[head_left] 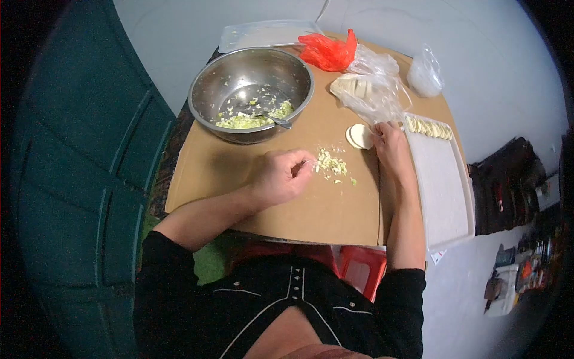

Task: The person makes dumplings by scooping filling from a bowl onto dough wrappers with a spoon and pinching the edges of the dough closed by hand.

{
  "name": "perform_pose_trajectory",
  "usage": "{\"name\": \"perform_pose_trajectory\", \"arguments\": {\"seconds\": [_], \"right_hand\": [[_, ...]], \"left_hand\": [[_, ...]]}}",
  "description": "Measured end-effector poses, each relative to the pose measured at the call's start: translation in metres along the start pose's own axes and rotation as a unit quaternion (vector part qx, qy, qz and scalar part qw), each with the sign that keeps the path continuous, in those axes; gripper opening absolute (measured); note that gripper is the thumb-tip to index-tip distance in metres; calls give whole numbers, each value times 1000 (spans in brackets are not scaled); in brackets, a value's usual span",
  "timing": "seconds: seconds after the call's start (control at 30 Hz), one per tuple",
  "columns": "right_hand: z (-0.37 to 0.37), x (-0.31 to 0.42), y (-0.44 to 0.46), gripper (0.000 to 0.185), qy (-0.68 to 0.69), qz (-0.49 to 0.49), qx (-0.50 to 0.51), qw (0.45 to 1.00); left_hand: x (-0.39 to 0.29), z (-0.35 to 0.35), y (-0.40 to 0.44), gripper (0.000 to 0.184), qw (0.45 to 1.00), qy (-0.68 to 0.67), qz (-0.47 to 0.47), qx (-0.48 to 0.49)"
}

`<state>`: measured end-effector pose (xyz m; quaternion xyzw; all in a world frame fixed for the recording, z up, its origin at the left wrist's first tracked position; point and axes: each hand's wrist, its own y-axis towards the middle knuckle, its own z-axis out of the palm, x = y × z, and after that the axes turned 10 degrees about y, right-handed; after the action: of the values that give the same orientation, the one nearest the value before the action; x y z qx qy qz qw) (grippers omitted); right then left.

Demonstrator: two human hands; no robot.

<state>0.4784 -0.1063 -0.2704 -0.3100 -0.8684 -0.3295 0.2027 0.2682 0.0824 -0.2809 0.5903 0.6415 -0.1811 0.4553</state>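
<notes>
My left hand (284, 175) is curled just above the cardboard, its thumb and fingers pinched together beside a small heap of chopped cabbage (332, 163). What sits in that pinch, if anything, I cannot make out. Further right, my right hand (391, 143) has its fingertips closed at the right edge of some round, pale dumpling wrappers (357, 136), which overlap on the cardboard. A large steel bowl (197, 110) stands behind my left hand. Chopped cabbage filling (244, 122) lies in it, with a metal spoon (281, 122) resting against the rim.
A white tray (442, 197) on the right holds a row of folded dumplings (429, 128) at its far end. More wrappers lie in a clear plastic bag (382, 99). Behind are a red bag (329, 52), another clear bag (425, 75) and a translucent lid (263, 35). Cardboard (299, 218) covers the table.
</notes>
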Motion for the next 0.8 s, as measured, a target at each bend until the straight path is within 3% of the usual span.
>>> {"name": "perform_pose_trajectory", "arguments": {"seconds": [0.03, 0.17, 0.23, 0.47, 0.53, 0.8], "right_hand": [[1, -3, 1, 13, -2, 4, -1, 1000], [3, -6, -1, 14, -78, 21, 7, 997], [4, -8, -1, 14, -86, 25, 11, 996], [9, -10, 1, 11, -61, -23, -15, 998], [8, -9, 1, 11, -57, -24, -19, 998], [6, 0, 1, 11, -83, 7, -25, 996]], "left_hand": [[0, -1, -1, 10, 999, -1, -33, 31], [4, 1, 1, 10, 999, 16, -20, 43], [8, 5, 2, 10, 999, -27, -2, -17], [5, 0, 3, 10, 1000, 9, 8, -28], [-1, -6, 2, 11, 998, 39, -27, 46], [6, -2, 1, 11, 999, 11, -26, 40]]}}
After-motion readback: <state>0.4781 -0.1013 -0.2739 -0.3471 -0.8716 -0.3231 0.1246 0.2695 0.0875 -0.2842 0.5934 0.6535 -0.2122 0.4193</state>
